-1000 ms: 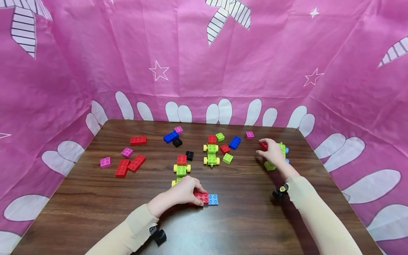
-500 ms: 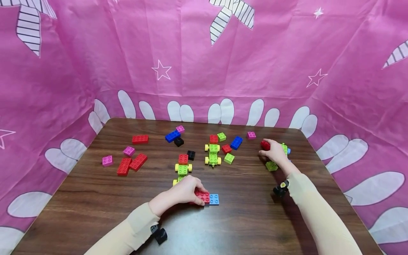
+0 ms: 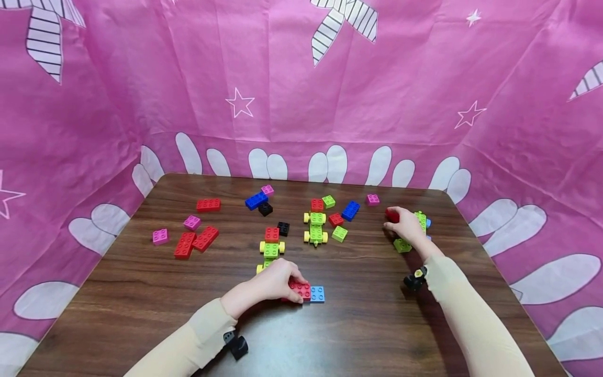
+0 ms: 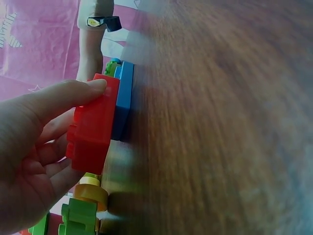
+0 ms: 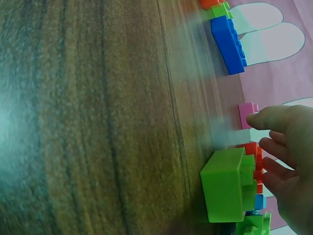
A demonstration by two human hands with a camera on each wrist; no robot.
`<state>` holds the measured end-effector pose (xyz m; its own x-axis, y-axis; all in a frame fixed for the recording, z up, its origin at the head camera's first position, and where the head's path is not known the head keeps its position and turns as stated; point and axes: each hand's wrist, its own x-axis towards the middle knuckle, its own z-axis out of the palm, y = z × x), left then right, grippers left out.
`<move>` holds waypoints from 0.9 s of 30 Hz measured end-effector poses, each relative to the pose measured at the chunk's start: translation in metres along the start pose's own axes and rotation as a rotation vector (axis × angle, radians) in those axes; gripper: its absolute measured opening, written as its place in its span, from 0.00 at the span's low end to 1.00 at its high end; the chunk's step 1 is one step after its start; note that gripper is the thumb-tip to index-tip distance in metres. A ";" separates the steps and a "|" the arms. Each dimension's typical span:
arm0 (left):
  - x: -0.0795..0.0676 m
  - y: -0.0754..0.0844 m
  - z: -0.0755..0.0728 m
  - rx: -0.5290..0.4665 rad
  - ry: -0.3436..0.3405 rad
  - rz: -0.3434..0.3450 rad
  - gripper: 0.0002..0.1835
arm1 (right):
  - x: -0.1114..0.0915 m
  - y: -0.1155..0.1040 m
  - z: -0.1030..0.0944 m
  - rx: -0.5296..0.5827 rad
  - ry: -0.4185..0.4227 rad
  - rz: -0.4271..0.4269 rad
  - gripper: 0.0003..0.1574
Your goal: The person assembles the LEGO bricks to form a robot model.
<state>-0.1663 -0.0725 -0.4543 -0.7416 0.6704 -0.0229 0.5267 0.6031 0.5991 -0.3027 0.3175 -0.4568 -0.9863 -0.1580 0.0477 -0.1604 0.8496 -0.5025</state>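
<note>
My left hand [image 3: 275, 280] grips a red brick [image 4: 95, 125], thumb along its near side. A light blue brick [image 3: 317, 294] sticks out beyond it at the right, lower and close to the table. Just behind this hand stands a lime car base [image 3: 270, 251] with yellow wheels and a red brick at its far end. My right hand [image 3: 407, 226] is over another red brick [image 3: 392, 215] at the right. In the right wrist view its thumb is extended apart from that brick, its other fingers by the studs. A lime brick [image 5: 225, 186] sits close by.
A second yellow-wheeled lime car base [image 3: 316, 234] stands mid-table among lime, red and blue bricks. Right of the right hand is a lime base [image 3: 421, 217] with blue wheels. Several red and pink bricks [image 3: 185, 245] lie at the left. A pink cloth [image 3: 292, 104] surrounds the table.
The right hand has shifted slightly at the red brick, which shows less between the fingers. My left hand keeps its grip. The whole head view has moved a little.
</note>
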 end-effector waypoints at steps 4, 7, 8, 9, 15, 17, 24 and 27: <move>0.000 0.001 -0.001 0.004 -0.007 -0.013 0.19 | 0.000 0.000 0.001 0.010 0.004 -0.001 0.33; -0.001 0.002 -0.001 0.019 -0.010 -0.007 0.19 | 0.000 -0.001 0.002 0.016 0.007 -0.007 0.32; -0.001 0.002 -0.001 0.024 -0.010 -0.006 0.19 | 0.000 -0.001 0.002 0.023 0.009 -0.008 0.31; -0.001 0.002 -0.001 0.026 -0.010 -0.003 0.19 | -0.001 -0.001 0.003 0.022 0.013 -0.010 0.31; -0.001 0.002 0.000 0.028 -0.009 -0.001 0.19 | -0.001 -0.002 0.007 0.035 0.037 -0.015 0.28; -0.001 0.002 0.000 0.029 -0.010 -0.004 0.19 | -0.001 -0.002 0.007 0.041 0.044 -0.017 0.27; 0.000 0.001 0.000 0.026 -0.010 0.004 0.19 | -0.001 -0.002 0.007 0.053 0.081 0.010 0.28; 0.000 0.001 0.000 0.018 -0.011 0.005 0.19 | 0.001 -0.001 0.008 0.047 0.081 0.030 0.31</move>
<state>-0.1658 -0.0724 -0.4539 -0.7344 0.6781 -0.0287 0.5377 0.6071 0.5851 -0.3028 0.3123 -0.4629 -0.9909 -0.0898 0.1007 -0.1305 0.8282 -0.5450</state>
